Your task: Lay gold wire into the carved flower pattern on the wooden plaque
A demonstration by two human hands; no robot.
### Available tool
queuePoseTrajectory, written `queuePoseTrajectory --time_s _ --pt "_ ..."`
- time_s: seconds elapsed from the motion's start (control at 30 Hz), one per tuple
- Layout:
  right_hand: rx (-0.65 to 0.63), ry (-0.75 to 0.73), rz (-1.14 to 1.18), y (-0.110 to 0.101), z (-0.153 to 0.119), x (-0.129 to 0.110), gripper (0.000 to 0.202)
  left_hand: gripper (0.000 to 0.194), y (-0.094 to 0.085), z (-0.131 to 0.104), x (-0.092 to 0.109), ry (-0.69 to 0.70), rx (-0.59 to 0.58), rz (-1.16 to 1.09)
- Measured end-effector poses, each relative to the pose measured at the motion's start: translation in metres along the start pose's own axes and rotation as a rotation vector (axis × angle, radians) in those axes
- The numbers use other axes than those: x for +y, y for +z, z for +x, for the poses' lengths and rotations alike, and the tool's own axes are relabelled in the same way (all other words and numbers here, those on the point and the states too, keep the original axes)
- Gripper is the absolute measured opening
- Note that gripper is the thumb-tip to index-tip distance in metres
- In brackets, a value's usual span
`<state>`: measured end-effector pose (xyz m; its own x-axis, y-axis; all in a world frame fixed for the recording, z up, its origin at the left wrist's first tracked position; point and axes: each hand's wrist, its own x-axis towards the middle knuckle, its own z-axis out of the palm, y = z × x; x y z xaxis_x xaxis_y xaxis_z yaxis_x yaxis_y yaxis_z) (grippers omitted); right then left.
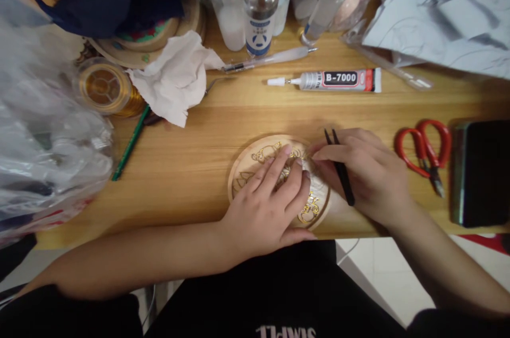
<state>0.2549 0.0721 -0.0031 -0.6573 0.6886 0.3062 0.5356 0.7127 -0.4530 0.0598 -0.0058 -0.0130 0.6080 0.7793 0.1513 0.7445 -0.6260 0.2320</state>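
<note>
A round wooden plate (pixel 236 168) with curling gold wire outlines (pixel 308 208) lies near the table's front edge. My left hand (pixel 265 194) rests flat across it, fingers spread, covering much of the pattern. At the plate's right side, my right hand (pixel 364 173) is closed, with black tweezers (pixel 343 181) tucked between its fingers and their tips pointing away from me. Its thumb and index finger pinch together at the upper right rim; whether they hold a bit of wire is too small to tell.
Red-handled cutters (pixel 424 152) and a dark phone (pixel 482 173) lie to the right. Behind the plate are a B-7000 glue tube (pixel 338 80), a pen-like tool (pixel 274 59) and several bottles (pixel 261 8). Leftward sit crumpled tissue (pixel 177 75), a gold wire spool (pixel 104 87) and a green pencil (pixel 131 144).
</note>
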Motion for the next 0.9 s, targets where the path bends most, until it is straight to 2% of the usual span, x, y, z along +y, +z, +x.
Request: queuePoseTrajectory --time_s 0.2,0.9 --pt "0.065 0.038 0.055 0.0 -0.0002 0.0006 0.021 0.078 -0.0003 0.0003 -0.0003 0.003 0.009 0.008" --pt "0.046 0.049 -0.03 -0.0004 -0.0006 -0.0077 0.024 0.077 -0.0006 -0.0008 0.0 -0.004 -0.007 -0.018"
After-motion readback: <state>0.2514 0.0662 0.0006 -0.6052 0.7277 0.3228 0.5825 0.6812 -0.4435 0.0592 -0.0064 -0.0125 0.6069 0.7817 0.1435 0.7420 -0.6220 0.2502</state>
